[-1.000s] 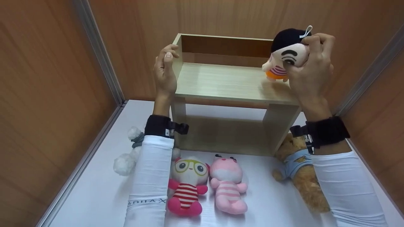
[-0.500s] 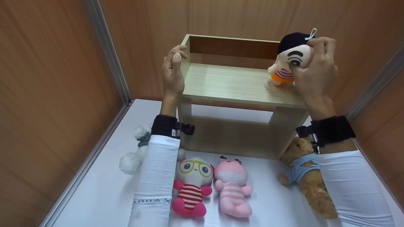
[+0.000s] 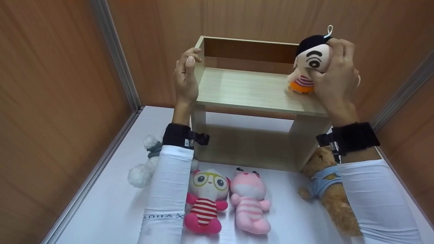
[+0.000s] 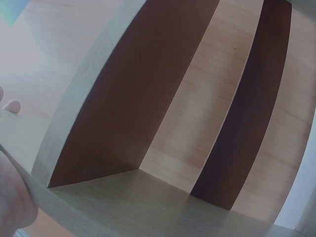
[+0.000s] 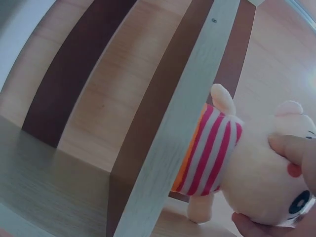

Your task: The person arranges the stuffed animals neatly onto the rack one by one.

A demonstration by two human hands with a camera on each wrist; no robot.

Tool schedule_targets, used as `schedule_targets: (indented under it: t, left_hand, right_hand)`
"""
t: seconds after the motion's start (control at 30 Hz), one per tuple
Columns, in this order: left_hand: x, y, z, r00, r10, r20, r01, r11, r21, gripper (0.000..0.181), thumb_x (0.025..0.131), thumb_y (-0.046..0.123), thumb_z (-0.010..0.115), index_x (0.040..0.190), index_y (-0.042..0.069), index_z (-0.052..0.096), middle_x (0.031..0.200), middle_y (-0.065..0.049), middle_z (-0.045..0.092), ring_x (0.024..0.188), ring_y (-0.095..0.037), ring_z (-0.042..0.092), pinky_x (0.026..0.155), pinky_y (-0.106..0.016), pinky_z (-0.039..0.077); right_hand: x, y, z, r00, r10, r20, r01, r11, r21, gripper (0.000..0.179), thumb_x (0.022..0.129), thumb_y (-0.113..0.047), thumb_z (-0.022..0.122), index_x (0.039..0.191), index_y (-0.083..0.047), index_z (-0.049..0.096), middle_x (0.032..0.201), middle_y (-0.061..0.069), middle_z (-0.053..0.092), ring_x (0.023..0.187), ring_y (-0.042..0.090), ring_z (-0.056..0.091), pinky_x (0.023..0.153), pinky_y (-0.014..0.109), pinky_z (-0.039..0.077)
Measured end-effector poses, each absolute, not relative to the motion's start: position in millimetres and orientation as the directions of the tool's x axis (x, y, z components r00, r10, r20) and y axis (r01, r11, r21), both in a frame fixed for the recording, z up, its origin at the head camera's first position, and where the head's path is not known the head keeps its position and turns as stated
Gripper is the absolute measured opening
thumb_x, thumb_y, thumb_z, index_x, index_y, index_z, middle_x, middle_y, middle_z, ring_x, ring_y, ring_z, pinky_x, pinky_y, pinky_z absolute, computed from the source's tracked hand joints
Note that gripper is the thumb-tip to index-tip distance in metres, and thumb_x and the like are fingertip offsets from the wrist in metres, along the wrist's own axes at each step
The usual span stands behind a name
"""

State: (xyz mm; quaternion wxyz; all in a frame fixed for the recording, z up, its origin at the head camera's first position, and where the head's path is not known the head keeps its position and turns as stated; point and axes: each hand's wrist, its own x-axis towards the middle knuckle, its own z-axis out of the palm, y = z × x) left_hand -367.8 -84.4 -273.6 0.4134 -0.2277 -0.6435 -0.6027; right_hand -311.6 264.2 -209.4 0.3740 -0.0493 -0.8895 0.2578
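Observation:
In the head view my right hand [image 3: 337, 73] grips a plush doll [image 3: 313, 64] by its head. The doll has a black cap with a white loop, a striped shirt and orange bottoms. It stands upright at the right end of the top board of a small wooden shelf [image 3: 244, 88]. The right wrist view shows thumb and fingers on the doll's head [image 5: 256, 182], with its striped body [image 5: 212, 150] behind the board's front edge. My left hand [image 3: 185, 78] holds the shelf's left side panel, fingertips [image 4: 14, 106] and thumb on either side of its edge.
On the white table [image 3: 288, 210] in front lie a red-striped panda plush [image 3: 205, 203] and a pink plush [image 3: 251, 203]. A brown teddy bear [image 3: 334, 193] lies right, partly under my forearm; a white plush [image 3: 140, 174] lies left. Wooden walls [image 3: 61, 101] enclose the table.
The head view has shifted slightly, moving the scene rightward. My right hand has turned the doll a little, so its eye shows more fully and it sits slightly lower. My left hand stays at the panel.

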Motion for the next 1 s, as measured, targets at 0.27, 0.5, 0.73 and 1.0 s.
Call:
schedule_targets:
  t: [0.27,0.5,0.73,1.0]
  left_hand:
    - [-369.8,-83.1,-273.7,-0.529,-0.205,0.824,0.813,0.156,0.561,0.033,0.105,0.018,0.036,0.110,0.007,0.066,0.113,-0.002,0.068,0.128,-0.011,0.058,0.127,-0.033,0.005]
    - [-368.0,-82.8,-274.5,-0.552,-0.198,0.810,0.799,0.149,0.582,0.036,0.106,0.020,0.034,0.114,0.002,0.064,0.115,-0.018,0.066,0.130,-0.010,0.056,0.127,-0.034,0.000]
    - [-366.8,-82.4,-274.5,-0.551,-0.182,0.814,0.802,0.152,0.577,0.033,0.106,0.020,0.033,0.103,0.002,0.061,0.128,-0.019,0.065,0.134,-0.010,0.054,0.127,-0.034,0.002]
    - [-366.2,-86.1,-273.3,-0.541,-0.210,0.814,0.806,0.146,0.573,0.031,0.105,0.020,0.037,0.105,0.009,0.066,0.112,0.002,0.067,0.124,-0.011,0.057,0.123,-0.030,0.014]
  right_hand:
    - [-312.5,263.4,-206.0,-0.752,0.278,0.598,-0.066,0.871,-0.487,0.074,0.088,-0.031,0.078,0.151,-0.031,0.040,0.163,-0.007,0.031,0.120,0.050,0.061,0.100,0.063,0.045]
    - [-315.5,262.0,-205.8,-0.755,0.269,0.598,-0.047,0.888,-0.458,0.074,0.090,-0.029,0.076,0.155,-0.027,0.039,0.163,-0.004,0.026,0.139,0.040,0.043,0.108,0.056,0.044]
    - [-318.0,263.3,-201.8,-0.763,0.233,0.603,0.002,0.934,-0.358,0.078,0.094,-0.033,0.073,0.160,-0.019,0.033,0.161,0.008,0.029,0.143,0.038,0.019,0.120,0.055,0.016]
    - [-324.6,261.7,-198.4,-0.793,0.217,0.569,0.031,0.948,-0.318,0.080,0.095,-0.034,0.071,0.161,-0.018,0.028,0.161,0.012,0.039,0.142,0.042,0.029,0.116,0.059,0.022]
